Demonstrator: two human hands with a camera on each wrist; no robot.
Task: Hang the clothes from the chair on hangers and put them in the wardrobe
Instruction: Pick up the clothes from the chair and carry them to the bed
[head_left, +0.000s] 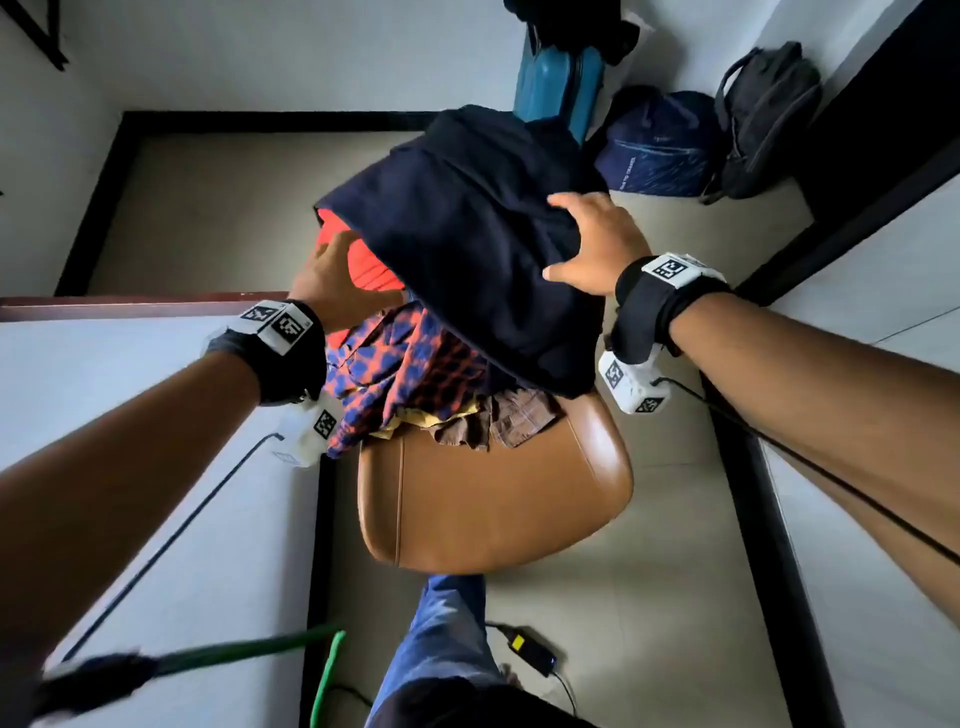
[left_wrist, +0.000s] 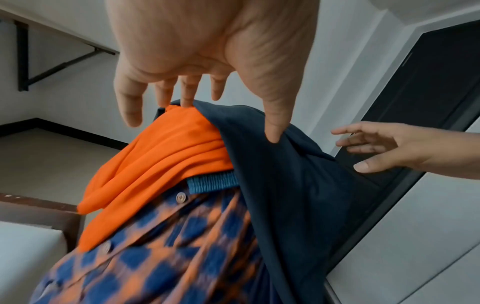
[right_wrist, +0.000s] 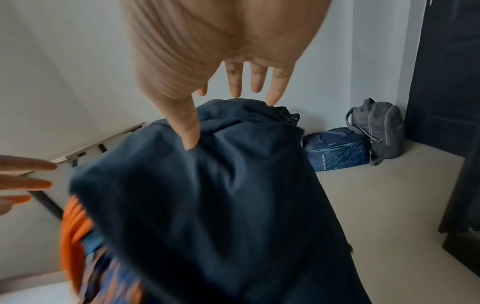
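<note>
Clothes are heaped on one tan chair (head_left: 493, 499), draped over its backrest and spilling onto the rear of its seat; five garments can be told apart. One dark navy garment (head_left: 467, 249) lies on top of the heap. Under it, toward the chair's left side, sits one orange garment (left_wrist: 155, 160), and below that one blue-and-orange checked shirt (head_left: 395, 364) with buttons showing. One yellow piece (head_left: 415, 415) and one brown checked piece (head_left: 509, 415) peek out at the bottom of the heap, against the seat.

Both hands are spread wide and grip nothing. The left hand (head_left: 332, 280) reaches in at the chair's left side, fingers straight, its fingertips (left_wrist: 187, 98) meeting the top of the orange garment and its thumb tip pressing the navy cloth. The right hand (head_left: 592, 244) is at the chair's right side, fingers splayed, the thumb and fingertips (right_wrist: 275, 92) touching the navy garment without closing on it.

Beyond the chair, on the floor by the wall, stand one teal suitcase (head_left: 561, 83), one blue duffel bag (head_left: 660, 145) and one grey backpack (head_left: 763, 114).
</note>
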